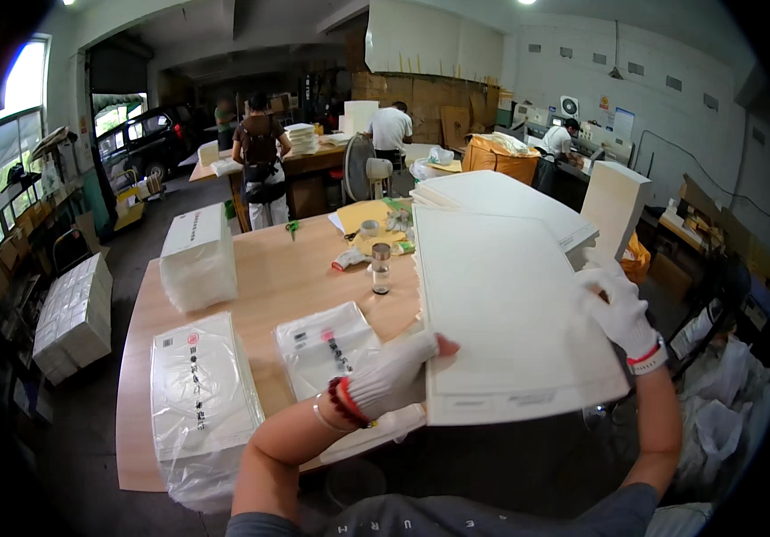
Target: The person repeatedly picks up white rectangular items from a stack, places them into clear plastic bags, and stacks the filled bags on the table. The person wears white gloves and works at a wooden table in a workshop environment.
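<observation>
A large white sheet of paper or card [510, 304] is held up, tilted, in front of me; how many layers it has I cannot tell. My left hand [398, 371], in a white knit glove with a bare thumb tip, grips its lower left edge, thumb on top. At the right edge my right hand [622, 309], also gloved, has its fingers bent in a pinch on the sheet. Behind it lies a stack of large white sheets [501, 197] on the wooden table. Closest to my left wrist is a plastic-wrapped white packet [327, 340] with dark and red print.
More wrapped packets [201, 385] and a tall wrapped stack [197, 255] stand on the table's left. A clear bottle [380, 268], tape roll [370, 228] and green-handled scissors [292, 229] lie farther back. A tall white block [616, 208] stands right. A fan [362, 170] and several people are beyond.
</observation>
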